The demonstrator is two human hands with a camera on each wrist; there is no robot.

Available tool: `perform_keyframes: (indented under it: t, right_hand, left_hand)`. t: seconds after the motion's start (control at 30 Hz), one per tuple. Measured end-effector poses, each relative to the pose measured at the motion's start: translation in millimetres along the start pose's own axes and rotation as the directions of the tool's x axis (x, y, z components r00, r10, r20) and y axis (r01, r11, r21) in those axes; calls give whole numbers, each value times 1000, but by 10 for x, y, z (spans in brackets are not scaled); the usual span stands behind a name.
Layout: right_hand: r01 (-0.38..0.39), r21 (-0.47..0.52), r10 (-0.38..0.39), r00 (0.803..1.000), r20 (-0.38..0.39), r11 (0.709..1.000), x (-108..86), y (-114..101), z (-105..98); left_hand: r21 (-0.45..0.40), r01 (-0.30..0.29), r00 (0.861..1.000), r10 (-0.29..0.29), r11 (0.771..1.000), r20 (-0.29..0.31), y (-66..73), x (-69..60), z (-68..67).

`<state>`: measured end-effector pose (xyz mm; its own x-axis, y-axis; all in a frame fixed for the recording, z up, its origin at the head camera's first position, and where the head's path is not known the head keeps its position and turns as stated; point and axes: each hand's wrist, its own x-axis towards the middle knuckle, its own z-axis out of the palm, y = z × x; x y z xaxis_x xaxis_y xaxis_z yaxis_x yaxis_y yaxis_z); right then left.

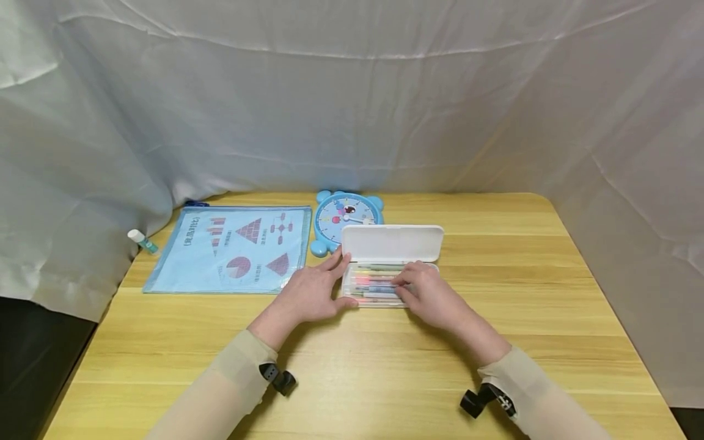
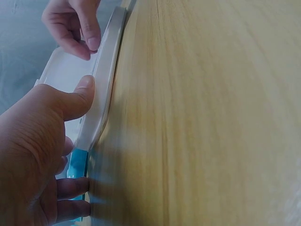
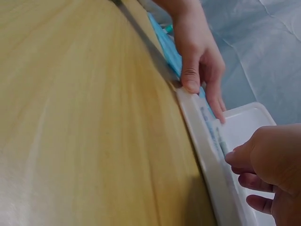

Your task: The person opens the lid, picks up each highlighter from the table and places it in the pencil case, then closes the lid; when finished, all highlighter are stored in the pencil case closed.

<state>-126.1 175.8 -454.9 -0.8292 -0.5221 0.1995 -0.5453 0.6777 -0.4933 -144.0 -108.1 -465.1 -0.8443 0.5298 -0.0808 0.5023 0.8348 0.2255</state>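
Observation:
A white pen case [image 1: 392, 243] lies on the table with its lid raised at the back. Several coloured pens [image 1: 376, 282] fill its tray in a row. My left hand [image 1: 312, 294] holds the case's left end, thumb on the front corner and a finger by the back one. Over the right part of the tray, my right hand [image 1: 434, 298] pinches at one pen with bent thumb and fingers; in the right wrist view its thumb meets a greenish pen [image 3: 220, 139]. The right fingers hide the pens' right ends.
Behind the case sits a blue toy clock [image 1: 345, 214], partly covered by the lid. To the left lies a blue zip folder [image 1: 236, 250] printed with charts, with a glue stick [image 1: 143, 241] beside it. A grey cloth [image 1: 352, 110] hangs around the wooden table [image 1: 374, 379].

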Motion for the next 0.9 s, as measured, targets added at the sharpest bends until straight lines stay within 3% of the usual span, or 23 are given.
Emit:
perform_keyframes:
  t: [0.2, 0.47, 0.73, 0.9]
  right_hand:
    - [-33, 78, 35, 999, -21, 996, 2, 30, -124]
    - [59, 115, -43, 990, -137, 992, 44, 111, -357]
    - [74, 105, -40, 955, -295, 992, 117, 212, -675]
    - [-16, 120, 59, 932, -358, 993, 171, 303, -870]
  left_hand:
    - [4, -3, 1000, 3, 1000, -1, 5, 1, -4]
    - [6, -4, 1000, 4, 1000, -4, -1, 1, 3]
    - [3, -11, 1000, 11, 1000, -4, -2, -4, -4]
    - [6, -14, 1000, 14, 1000, -6, 2, -4, -4]
